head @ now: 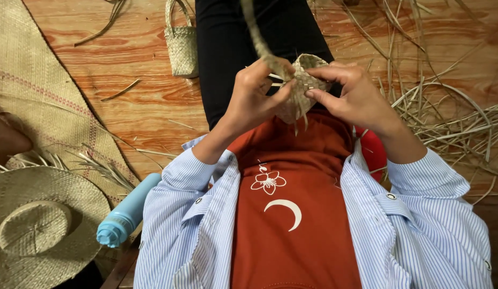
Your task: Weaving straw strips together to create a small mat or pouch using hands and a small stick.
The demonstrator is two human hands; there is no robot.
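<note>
The left hand (254,96) and right hand (351,96) are closed on a small woven basket (302,85), which is held between them above the lap.

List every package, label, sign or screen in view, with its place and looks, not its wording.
No packages, signs or screens show.
Printed shirt motif: on the person's chest, a white flower outline above a white crescent, on rust-orange cloth.
Blue bottle: lying on the floor beside the left sleeve; a plain light-blue cylinder with no label visible.
</note>
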